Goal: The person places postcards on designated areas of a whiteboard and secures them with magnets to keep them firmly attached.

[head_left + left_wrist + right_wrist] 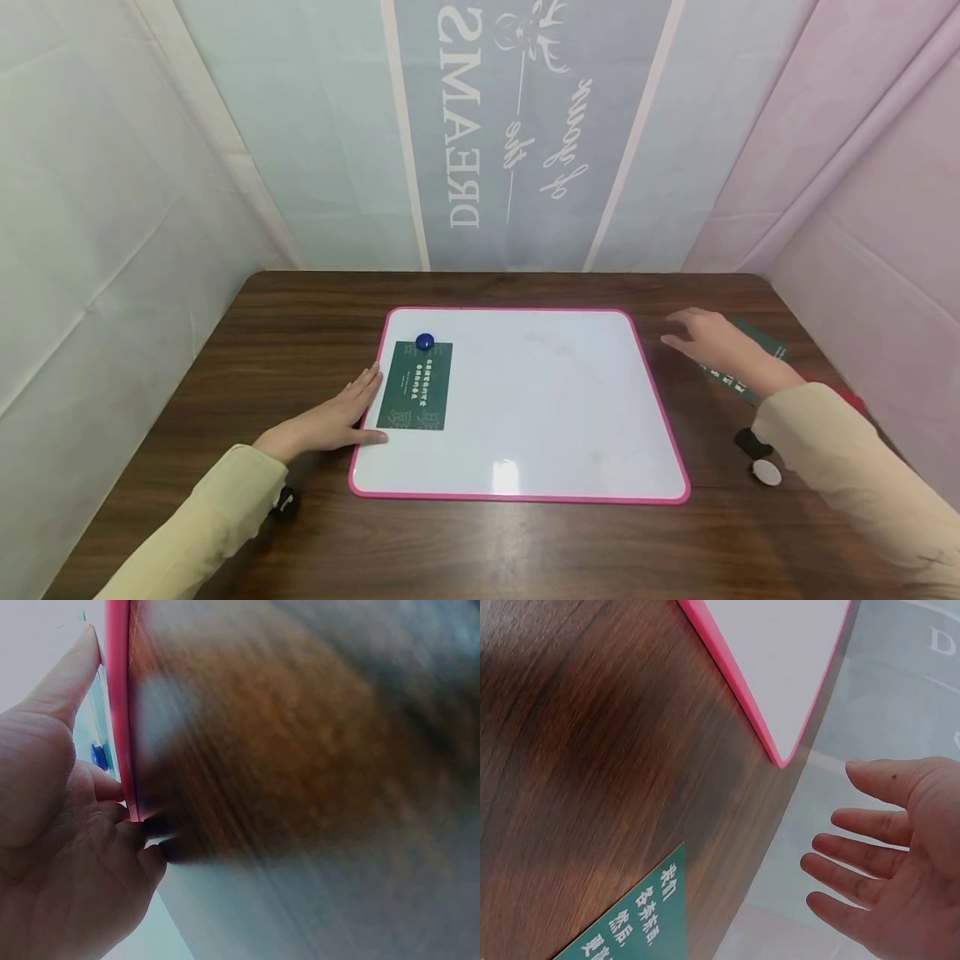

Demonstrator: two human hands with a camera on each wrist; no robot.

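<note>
A pink-framed whiteboard (525, 492) lies flat on the dark wooden table (300, 317). A green card (415, 386) with white print sits on its left part, with a round blue magnet (424, 341) at the card's top edge. My left hand (341, 417) rests flat on the table against the board's left rim (118, 712), thumb on the board's surface. My right hand (708, 337) hovers with fingers spread, right of the board, above another green card (757, 337) (634, 922) lying on the table. It holds nothing.
A small black piece (750, 440) and a white round disc (767, 472) lie by my right sleeve, with something red (851, 400) behind it. Cloth backdrop walls close in the table on three sides; the left wrist view is blurred.
</note>
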